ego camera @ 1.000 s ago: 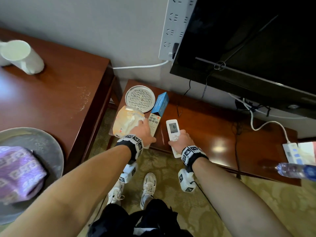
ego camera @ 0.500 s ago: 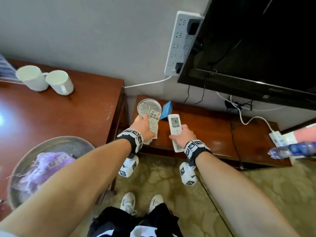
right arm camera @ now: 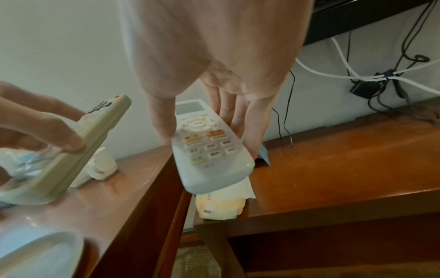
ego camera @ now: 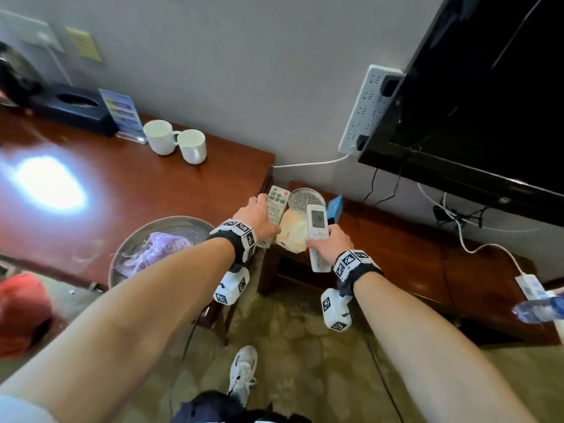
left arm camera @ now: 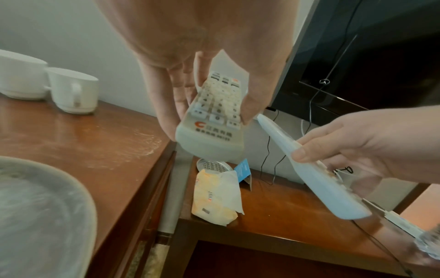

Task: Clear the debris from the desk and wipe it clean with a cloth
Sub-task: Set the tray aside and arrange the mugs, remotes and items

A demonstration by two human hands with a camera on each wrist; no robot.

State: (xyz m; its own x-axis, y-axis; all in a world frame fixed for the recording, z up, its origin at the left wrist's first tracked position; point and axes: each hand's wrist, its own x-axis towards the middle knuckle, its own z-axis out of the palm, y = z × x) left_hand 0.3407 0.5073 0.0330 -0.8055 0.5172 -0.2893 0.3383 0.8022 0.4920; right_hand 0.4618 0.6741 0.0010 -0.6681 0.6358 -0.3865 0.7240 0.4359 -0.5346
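Nearest, at the front edge of the higher counter [ego camera: 146, 190], a metal basin [ego camera: 128, 248] holds the purple cloth [ego camera: 158, 251] — staged for the wipe, not yet in use.

Left hand [ego camera: 259, 216]: fingers and thumb curled round the grey TV remote [ego camera: 277, 203], lifted clear above the counter's right edge.

Right hand [ego camera: 331, 244]: fingers wrapped round the white AC remote [ego camera: 317, 236], also held in the air.

Both remotes appear to be raised so the lower counter [ego camera: 396, 254] can be cleared.

On its left end lies the debris: a yellow wrapper [left arm camera: 214, 195] at the front corner. Behind it are a round metal lid [left arm camera: 212, 165] and a blue card [left arm camera: 243, 172].

At the rear edge of the higher counter stand two white cups [ego camera: 177, 141].
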